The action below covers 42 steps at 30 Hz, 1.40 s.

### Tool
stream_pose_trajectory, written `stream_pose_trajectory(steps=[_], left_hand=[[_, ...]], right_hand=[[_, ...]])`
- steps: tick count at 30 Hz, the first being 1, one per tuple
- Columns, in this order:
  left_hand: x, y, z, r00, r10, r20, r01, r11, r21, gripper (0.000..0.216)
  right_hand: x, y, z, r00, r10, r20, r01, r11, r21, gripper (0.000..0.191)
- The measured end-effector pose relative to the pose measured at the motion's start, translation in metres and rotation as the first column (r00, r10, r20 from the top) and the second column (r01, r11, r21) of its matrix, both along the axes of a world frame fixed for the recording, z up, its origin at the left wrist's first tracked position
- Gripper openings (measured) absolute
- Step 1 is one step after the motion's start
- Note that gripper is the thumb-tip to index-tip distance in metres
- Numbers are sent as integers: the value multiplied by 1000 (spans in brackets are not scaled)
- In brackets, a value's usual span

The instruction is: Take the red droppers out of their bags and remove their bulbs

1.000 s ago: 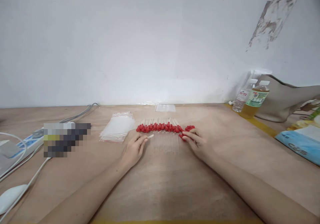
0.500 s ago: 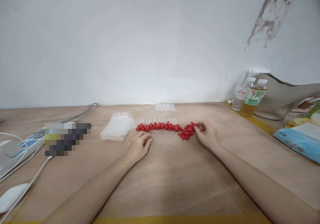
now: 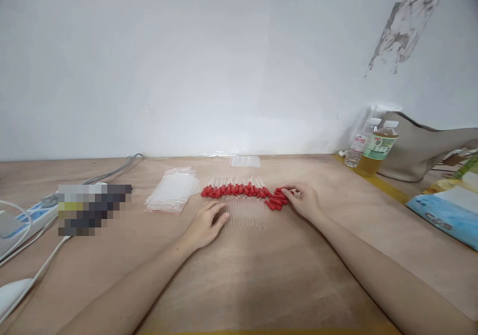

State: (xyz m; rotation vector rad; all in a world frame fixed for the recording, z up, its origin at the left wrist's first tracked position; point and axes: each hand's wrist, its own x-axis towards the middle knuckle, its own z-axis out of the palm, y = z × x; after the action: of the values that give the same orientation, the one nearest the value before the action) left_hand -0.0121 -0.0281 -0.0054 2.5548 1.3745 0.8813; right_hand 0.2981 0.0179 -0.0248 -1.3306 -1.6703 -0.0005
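Note:
A row of red rubber bulbs (image 3: pixel 233 190) lies across the middle of the wooden table (image 3: pixel 261 275), on the ends of clear glass dropper tubes (image 3: pixel 244 213) that point toward me. A small loose heap of red bulbs (image 3: pixel 276 199) sits at the row's right end. My right hand (image 3: pixel 304 201) rests at that heap, fingers curled, pinching one red bulb. My left hand (image 3: pixel 207 223) lies on the table at the left of the glass tubes, fingers loosely curled, tips touching the nearest tube; I cannot make out whether it grips anything.
A stack of clear zip bags (image 3: pixel 172 190) lies left of the row, another bag (image 3: pixel 244 161) by the wall. Two bottles (image 3: pixel 373 148), a beige bag (image 3: pixel 425 148) and a blue pack (image 3: pixel 444 215) stand at right. A power strip (image 3: pixel 33 213), cables and a white mouse (image 3: pixel 11 292) are at left.
My right hand moved from the row's end out to the loose heap and settled on a bulb. My left hand slid slightly toward me and flattened beside the tubes.

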Motion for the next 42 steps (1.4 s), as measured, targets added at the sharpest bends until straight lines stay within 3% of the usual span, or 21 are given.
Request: stream_pose_trajectory(steps=[9,13,15,20,27,36,40,42], left_hand=[[-4,6,-7,999,44,-17,-44,999,-30,36],[-2,10,-11,995,66,-77,-66,998,4,37],[-1,10,-12,992,72,-104,-71,997,13,37],[-1,10,-12,988,67,-137,-65,998,21,36],[-2,8,-10,991,71,-113,-72,997,-3,35],[-4,10,-13,994,55,-98,-58,998,-27,36],[-5,9,-13,997,59,-51,-60,998,-20,40],[-4,6,-9,998,65,-10,-65,997,37,43]], right_hand=[[7,-4,1,987,-133,-89,142,984,107,28],[3,-13,16,989,-144,14,141,981,132,27],[-6,-14,27,985,-116,125,105,991,86,24],[-39,-5,47,937,-36,347,103,979,-175,21],[-55,6,46,859,-30,512,171,958,-231,25],[-55,12,43,884,-88,459,214,949,-231,25],[-48,6,48,969,-73,234,135,956,-259,23],[-46,-4,47,993,-33,117,56,978,-202,20]])
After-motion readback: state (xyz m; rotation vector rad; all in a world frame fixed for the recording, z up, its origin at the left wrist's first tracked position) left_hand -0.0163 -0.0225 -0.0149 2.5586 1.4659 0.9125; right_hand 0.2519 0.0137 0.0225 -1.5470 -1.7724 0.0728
